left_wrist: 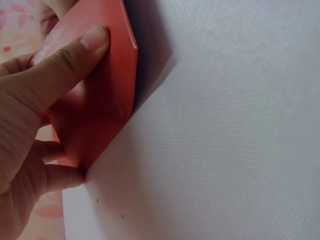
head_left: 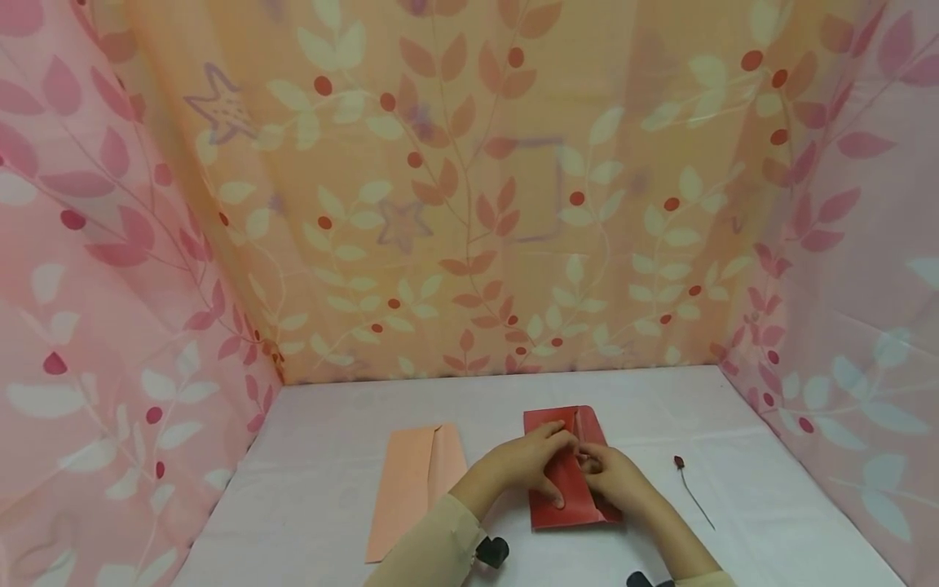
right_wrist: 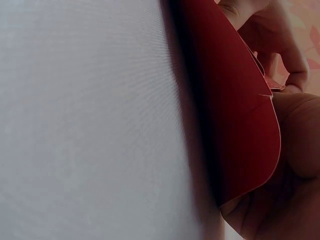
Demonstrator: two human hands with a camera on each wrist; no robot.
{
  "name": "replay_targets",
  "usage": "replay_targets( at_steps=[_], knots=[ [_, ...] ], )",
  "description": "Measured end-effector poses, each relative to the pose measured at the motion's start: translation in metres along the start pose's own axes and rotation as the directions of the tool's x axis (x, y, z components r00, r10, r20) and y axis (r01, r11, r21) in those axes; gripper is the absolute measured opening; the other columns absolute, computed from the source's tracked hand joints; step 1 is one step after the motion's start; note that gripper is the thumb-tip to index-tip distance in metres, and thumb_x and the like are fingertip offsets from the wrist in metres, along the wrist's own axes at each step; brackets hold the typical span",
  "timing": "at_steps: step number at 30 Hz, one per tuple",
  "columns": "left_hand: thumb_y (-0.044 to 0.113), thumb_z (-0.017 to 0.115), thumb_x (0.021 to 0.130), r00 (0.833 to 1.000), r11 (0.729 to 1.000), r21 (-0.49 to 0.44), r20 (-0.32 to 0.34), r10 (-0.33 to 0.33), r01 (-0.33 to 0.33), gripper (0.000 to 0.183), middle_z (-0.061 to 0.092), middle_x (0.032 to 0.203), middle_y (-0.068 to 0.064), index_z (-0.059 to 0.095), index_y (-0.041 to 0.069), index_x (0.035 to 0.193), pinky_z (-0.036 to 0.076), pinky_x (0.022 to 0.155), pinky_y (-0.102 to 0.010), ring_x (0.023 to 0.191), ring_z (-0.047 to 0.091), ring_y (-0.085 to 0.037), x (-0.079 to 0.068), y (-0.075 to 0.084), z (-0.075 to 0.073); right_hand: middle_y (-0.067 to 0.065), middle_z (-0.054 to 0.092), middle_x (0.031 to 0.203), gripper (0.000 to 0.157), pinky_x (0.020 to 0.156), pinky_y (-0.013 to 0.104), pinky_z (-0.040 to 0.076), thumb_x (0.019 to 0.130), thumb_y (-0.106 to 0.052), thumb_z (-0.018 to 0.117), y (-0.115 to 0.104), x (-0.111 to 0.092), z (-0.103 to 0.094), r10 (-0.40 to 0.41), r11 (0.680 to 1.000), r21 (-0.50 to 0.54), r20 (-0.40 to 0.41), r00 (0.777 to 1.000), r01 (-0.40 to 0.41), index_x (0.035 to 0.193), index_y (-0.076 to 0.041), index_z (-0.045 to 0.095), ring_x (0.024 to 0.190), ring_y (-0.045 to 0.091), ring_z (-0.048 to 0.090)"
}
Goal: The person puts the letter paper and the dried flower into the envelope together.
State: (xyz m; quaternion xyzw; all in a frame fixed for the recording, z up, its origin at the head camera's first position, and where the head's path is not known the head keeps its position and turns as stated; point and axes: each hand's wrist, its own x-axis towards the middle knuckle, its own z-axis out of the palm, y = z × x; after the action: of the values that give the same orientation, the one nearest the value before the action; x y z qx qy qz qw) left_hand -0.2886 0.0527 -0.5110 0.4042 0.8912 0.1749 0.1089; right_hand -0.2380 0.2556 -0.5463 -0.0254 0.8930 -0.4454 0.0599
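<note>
A red envelope [head_left: 563, 489] is between both hands over the white-covered table, its flap side facing right in the head view. My left hand [head_left: 531, 461] holds its left part. In the left wrist view the thumb [left_wrist: 75, 62] lies across the red face while other fingers reach to the far edge and lower corner. My right hand [head_left: 614, 477] is at the opening along the flap, fingers curled in there. The right wrist view shows the flap [right_wrist: 245, 145] bent up against that hand's palm, its fingertips partly hidden behind the red paper.
A peach envelope [head_left: 403, 481] lies left of the red one, partly behind the left sleeve [head_left: 433, 542]. To the right lies a small dark red flower on a thin stem [head_left: 689, 487]. Floral cloth [head_left: 469, 204] hangs at the back and both sides of the white table [head_left: 330, 416].
</note>
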Motion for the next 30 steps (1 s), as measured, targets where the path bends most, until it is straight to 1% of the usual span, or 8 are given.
replay_targets(
  at_steps=[2, 6, 9, 14, 18, 21, 26, 30],
  knots=[
    [0.052, 0.085, 0.061, 1.000, 1.000, 0.000, 0.003, -0.008, 0.008, 0.081, 0.025, 0.157, 0.006, 0.041, 0.047, 0.129, 0.052, 0.093, -0.040, 0.138, 0.037, -0.016, -0.001, 0.001, -0.001, -0.002, 0.067, 0.090, 0.061, 0.071, 0.029, 0.051, 0.080, -0.030, 0.077, 0.000, 0.001, 0.001, 0.011, 1.000, -0.011, -0.004, 1.000, -0.011, 0.133, -0.010, 0.055, 0.083, 0.012, 0.060],
    [0.051, 0.085, 0.061, 1.000, 1.000, -0.001, 0.007, 0.003, -0.003, 0.080, 0.025, 0.157, 0.004, 0.043, 0.045, 0.128, 0.051, 0.094, -0.038, 0.138, 0.036, -0.017, -0.003, 0.005, -0.003, -0.001, 0.068, 0.097, 0.061, 0.077, 0.032, 0.053, 0.079, -0.027, 0.078, 0.001, -0.001, 0.002, 0.017, 1.000, 0.004, -0.018, 1.000, -0.017, 0.133, -0.008, 0.055, 0.088, 0.012, 0.061],
    [0.052, 0.085, 0.061, 1.000, 1.000, 0.001, 0.005, 0.007, -0.007, 0.080, 0.025, 0.157, 0.004, 0.043, 0.045, 0.128, 0.051, 0.095, -0.037, 0.139, 0.035, -0.017, -0.003, 0.006, -0.003, 0.000, 0.068, 0.095, 0.061, 0.074, 0.030, 0.053, 0.080, -0.024, 0.078, 0.002, -0.003, 0.001, 0.018, 0.999, 0.027, -0.023, 1.000, -0.017, 0.133, -0.008, 0.054, 0.087, 0.013, 0.062],
    [0.052, 0.085, 0.060, 1.000, 1.000, 0.009, 0.003, -0.009, 0.009, 0.079, 0.024, 0.157, 0.004, 0.043, 0.046, 0.127, 0.051, 0.094, -0.039, 0.139, 0.035, -0.017, -0.003, 0.007, -0.004, -0.001, 0.066, 0.090, 0.061, 0.068, 0.027, 0.051, 0.080, -0.034, 0.077, -0.005, -0.011, -0.005, 0.009, 1.000, 0.026, -0.045, 0.999, -0.008, 0.133, -0.014, 0.054, 0.082, 0.013, 0.061],
    [0.051, 0.085, 0.061, 1.000, 1.000, 0.011, 0.012, -0.010, 0.010, 0.079, 0.024, 0.157, 0.003, 0.044, 0.043, 0.129, 0.050, 0.095, -0.040, 0.140, 0.034, -0.018, -0.004, 0.010, -0.007, 0.000, 0.066, 0.092, 0.058, 0.063, 0.026, 0.053, 0.081, -0.032, 0.076, -0.009, -0.023, -0.014, 0.003, 1.000, 0.031, -0.059, 0.998, -0.001, 0.133, -0.017, 0.054, 0.078, 0.014, 0.062],
    [0.050, 0.085, 0.061, 1.000, 1.000, 0.014, 0.019, -0.015, 0.014, 0.082, 0.024, 0.157, 0.002, 0.043, 0.042, 0.131, 0.050, 0.097, -0.040, 0.141, 0.032, -0.017, -0.003, 0.011, -0.006, -0.001, 0.067, 0.093, 0.053, 0.064, 0.023, 0.053, 0.084, -0.027, 0.074, -0.010, -0.031, -0.022, -0.023, 1.000, -0.022, -0.097, 0.995, 0.021, 0.132, -0.016, 0.056, 0.078, 0.011, 0.063],
    [0.049, 0.085, 0.062, 0.999, 1.000, 0.021, 0.026, -0.020, 0.019, 0.085, 0.024, 0.157, 0.004, 0.041, 0.042, 0.135, 0.050, 0.096, -0.040, 0.141, 0.030, -0.017, -0.001, 0.011, -0.004, -0.007, 0.068, 0.091, 0.043, 0.066, 0.022, 0.050, 0.087, -0.028, 0.071, -0.008, -0.044, -0.037, -0.086, 0.985, -0.162, -0.176, 0.981, 0.058, 0.127, -0.017, 0.059, 0.077, 0.005, 0.061],
    [0.048, 0.085, 0.062, 0.999, 0.999, 0.005, 0.037, -0.031, 0.031, 0.085, 0.023, 0.158, 0.005, 0.040, 0.044, 0.134, 0.051, 0.094, -0.039, 0.142, 0.029, -0.017, 0.000, 0.010, -0.004, -0.012, 0.068, 0.087, 0.035, 0.067, 0.022, 0.050, 0.088, -0.028, 0.071, -0.001, -0.052, -0.047, -0.175, 0.965, -0.236, -0.264, 0.948, 0.112, 0.121, -0.019, 0.063, 0.077, 0.002, 0.061]
  ],
)
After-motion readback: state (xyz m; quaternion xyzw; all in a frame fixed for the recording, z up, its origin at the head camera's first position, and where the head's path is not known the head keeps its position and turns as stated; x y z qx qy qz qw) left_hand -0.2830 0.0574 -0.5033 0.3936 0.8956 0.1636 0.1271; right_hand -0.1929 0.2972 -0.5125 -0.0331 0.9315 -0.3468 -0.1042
